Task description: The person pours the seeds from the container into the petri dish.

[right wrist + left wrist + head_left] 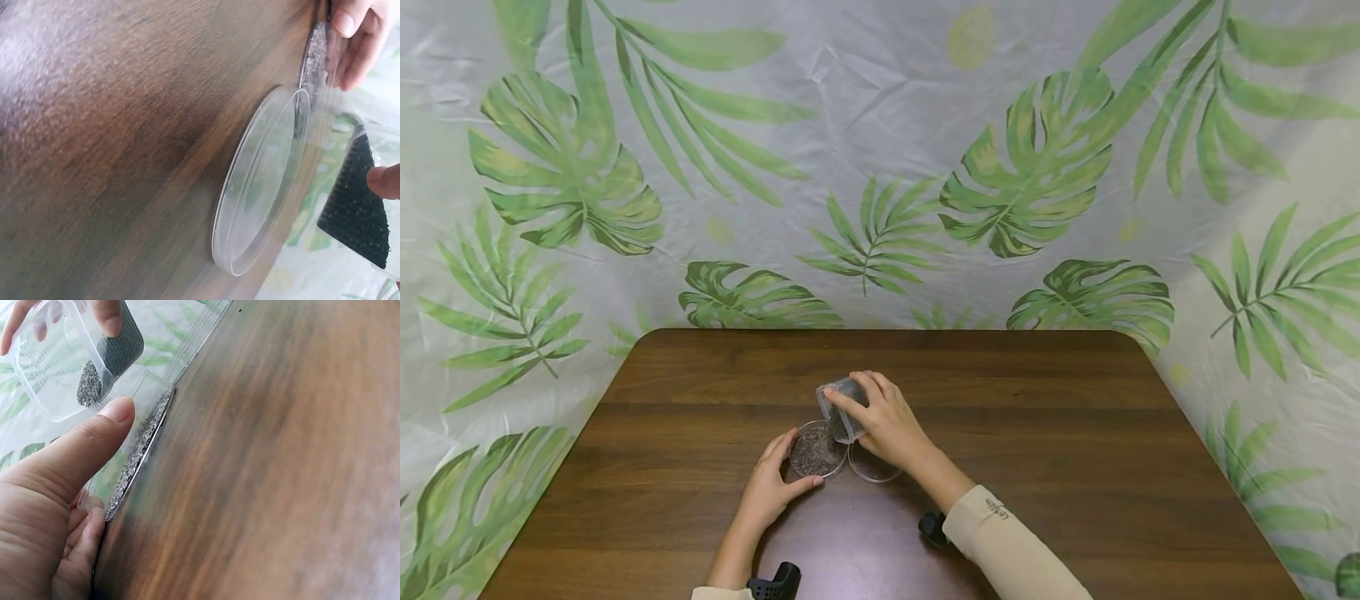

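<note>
My left hand holds a round clear petri dish on the table, thumb at its near side and fingers at its far left. A layer of grey-brown granules covers the dish's bottom. My right hand grips a clear plastic tub, tilted with its mouth toward that dish. Dark granules have gathered along the tub's lower side, near its mouth. Beside the filled dish is a second clear petri dish, partly hidden in the head view by my right hand and the tub.
The brown wooden table has rounded far corners. Behind it hangs a pale cloth printed with green leaves. Black devices are worn at the left wrist and the right wrist.
</note>
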Available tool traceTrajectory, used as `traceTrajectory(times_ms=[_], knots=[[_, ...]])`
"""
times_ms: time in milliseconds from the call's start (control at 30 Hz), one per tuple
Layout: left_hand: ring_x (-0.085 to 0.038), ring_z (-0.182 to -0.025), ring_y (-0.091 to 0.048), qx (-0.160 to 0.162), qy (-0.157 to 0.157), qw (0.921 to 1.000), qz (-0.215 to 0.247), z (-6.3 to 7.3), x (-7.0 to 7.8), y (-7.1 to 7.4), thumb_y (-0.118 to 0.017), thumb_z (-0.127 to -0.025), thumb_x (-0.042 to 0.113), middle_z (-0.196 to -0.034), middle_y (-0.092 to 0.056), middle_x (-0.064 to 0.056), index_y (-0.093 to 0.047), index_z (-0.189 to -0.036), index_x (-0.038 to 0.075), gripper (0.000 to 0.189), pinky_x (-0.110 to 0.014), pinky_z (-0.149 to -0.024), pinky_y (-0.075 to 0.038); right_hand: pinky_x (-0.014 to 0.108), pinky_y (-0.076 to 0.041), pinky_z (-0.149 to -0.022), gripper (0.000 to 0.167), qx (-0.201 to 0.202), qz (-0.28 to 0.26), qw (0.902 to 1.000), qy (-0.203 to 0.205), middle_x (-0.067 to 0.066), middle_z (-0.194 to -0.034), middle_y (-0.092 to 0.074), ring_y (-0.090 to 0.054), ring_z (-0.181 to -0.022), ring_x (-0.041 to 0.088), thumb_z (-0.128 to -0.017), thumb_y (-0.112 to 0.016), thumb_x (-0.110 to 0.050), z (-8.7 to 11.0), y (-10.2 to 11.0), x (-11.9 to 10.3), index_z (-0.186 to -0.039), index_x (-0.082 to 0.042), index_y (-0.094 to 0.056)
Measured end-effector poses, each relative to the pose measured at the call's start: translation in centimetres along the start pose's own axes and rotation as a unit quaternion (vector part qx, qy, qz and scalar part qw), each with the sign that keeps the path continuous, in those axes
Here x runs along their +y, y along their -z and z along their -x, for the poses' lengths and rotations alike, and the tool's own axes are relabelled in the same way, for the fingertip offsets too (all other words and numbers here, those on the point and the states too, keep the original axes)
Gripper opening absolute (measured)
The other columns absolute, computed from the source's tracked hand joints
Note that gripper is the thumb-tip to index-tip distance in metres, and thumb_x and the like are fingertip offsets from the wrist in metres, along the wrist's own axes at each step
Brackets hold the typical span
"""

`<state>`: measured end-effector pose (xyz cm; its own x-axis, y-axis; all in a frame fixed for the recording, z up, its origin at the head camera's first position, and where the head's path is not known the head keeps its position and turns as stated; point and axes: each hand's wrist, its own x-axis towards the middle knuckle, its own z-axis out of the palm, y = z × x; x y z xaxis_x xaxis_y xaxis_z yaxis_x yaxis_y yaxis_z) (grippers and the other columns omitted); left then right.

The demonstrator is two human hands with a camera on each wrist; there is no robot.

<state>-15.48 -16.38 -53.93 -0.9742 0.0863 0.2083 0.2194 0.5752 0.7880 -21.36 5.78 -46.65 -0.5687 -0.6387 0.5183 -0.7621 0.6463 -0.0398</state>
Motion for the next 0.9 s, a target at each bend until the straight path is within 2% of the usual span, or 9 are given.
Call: traceTrajectory(times_ms=[467, 700, 900], knots=[[-0.035, -0.110, -0.048, -0.001, 0.004, 1.0000, 0.002, -0.02, 0.08, -0.01, -0.080, -0.063, 0.033, -0.131, -0.041, -0.019, -0.038, -0.134, 0.000, 0.089, -0.048, -0.091, -0.038, 0.045, -0.038, -0.088, 0.082, 0.001, 0.005, 1.0000, -0.003, 0.015, -0.132, -0.035, -0.035, -0.116, 0.031, -0.065, -0.077, -0.014, 0.37, -0.20, 0.20, -0.136, -0.027, -0.038], [-0.035, -0.107, -0.049, 0.006, -0.007, 1.0000, -0.001, -0.06, 0.01, -0.05, -0.080, -0.063, 0.033, -0.129, -0.042, -0.020, -0.039, -0.133, -0.002, 0.089, -0.048, -0.089, -0.039, 0.047, -0.039, -0.087, 0.084, 0.015, -0.006, 0.9998, -0.007, 0.017, -0.130, -0.037, -0.037, -0.114, 0.033, -0.063, -0.078, -0.012, 0.53, -0.31, 0.34, -0.136, -0.027, -0.038], [-0.036, -0.108, -0.049, 0.004, -0.005, 1.0000, 0.000, -0.06, -0.05, -0.03, -0.080, -0.063, 0.034, -0.129, -0.042, -0.020, -0.039, -0.133, -0.002, 0.089, -0.048, -0.090, -0.038, 0.047, -0.038, -0.088, 0.085, 0.018, -0.021, 0.9991, -0.031, 0.016, -0.129, -0.037, -0.036, -0.114, 0.033, -0.062, -0.078, -0.011, 0.78, -0.46, 0.40, -0.136, -0.026, -0.037]])
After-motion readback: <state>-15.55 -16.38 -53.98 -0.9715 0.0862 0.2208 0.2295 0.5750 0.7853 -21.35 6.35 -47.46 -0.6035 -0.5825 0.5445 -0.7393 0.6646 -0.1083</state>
